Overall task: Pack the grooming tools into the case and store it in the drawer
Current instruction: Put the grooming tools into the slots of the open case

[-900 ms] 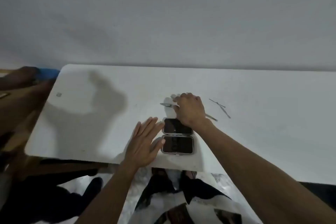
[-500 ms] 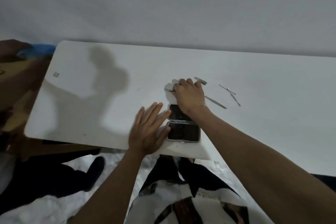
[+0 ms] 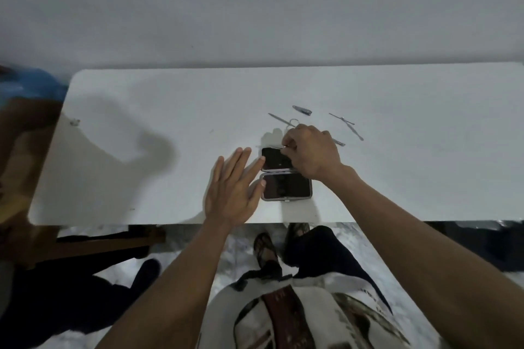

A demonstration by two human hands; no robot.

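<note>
A small grooming case (image 3: 286, 185) lies open on the white table (image 3: 170, 110), its two dark halves one behind the other. My left hand (image 3: 234, 188) lies flat with straight fingers touching the case's left edge. My right hand (image 3: 310, 154) hovers over the far half, fingers curled, pinching a thin metal tool (image 3: 279, 147) at that half's top edge. Behind it lie a nail clipper (image 3: 302, 110), a long thin metal tool (image 3: 280, 119) and two slim picks (image 3: 347, 125).
The table's front edge runs just below the case. A brown wooden piece of furniture (image 3: 25, 150) stands at the left, with something blue behind it. My legs and feet (image 3: 266, 252) show under the table's edge.
My right hand has come back from the tools behind the case to above its far half, now pinching a thin tool. The nail clipper has come into sight. My left hand stays at the case.
</note>
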